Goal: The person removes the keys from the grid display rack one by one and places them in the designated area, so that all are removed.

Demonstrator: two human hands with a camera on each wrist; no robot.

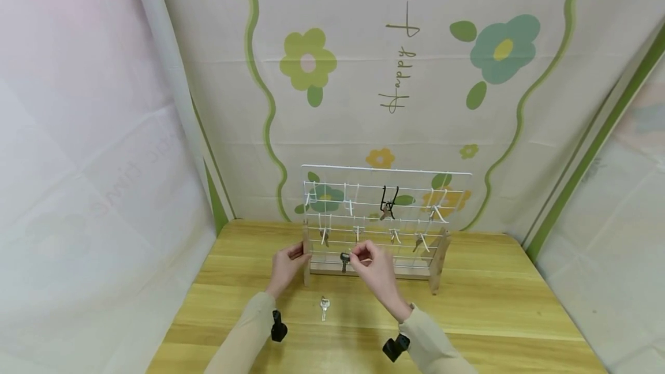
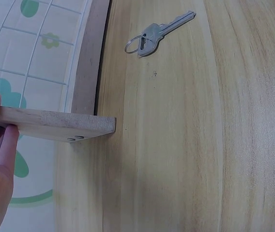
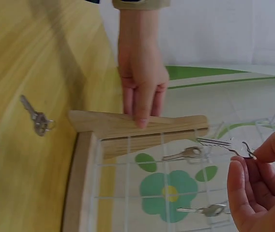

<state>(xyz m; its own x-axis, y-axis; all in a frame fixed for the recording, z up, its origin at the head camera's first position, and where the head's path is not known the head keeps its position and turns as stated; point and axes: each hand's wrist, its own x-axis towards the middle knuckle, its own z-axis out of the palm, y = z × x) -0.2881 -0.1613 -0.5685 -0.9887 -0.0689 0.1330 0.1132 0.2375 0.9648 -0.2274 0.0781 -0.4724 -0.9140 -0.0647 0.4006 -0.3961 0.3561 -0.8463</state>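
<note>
Ringed key [image 3: 215, 142] near a wire rack [image 1: 387, 169].
Right grip [image 1: 375, 267] pinches its ring [image 3: 251, 152]; left grip [image 1: 287, 269] clasps the wooden upright [image 2: 60, 121]; second key [image 1: 324, 306] lies on the counter [image 1: 499, 316].

Forearms, two, in pale sleeves: left forearm [image 1: 241, 333] reaching forward and slanting inward; right forearm [image 1: 440, 342] likewise, from the opposite side. Wrists, bare below the cuffs.

Left hand [image 1: 286, 270], one: set lower than the right in the head view; thumb opposed to fingers in a grip, fingertips partly hidden.

Right hand [image 1: 378, 273], one: raised, turned inward; thumb and forefinger apparently joined in a pinch, though the right wrist view leaves the exact digits uncertain; other fingers curled toward the palm.
</note>
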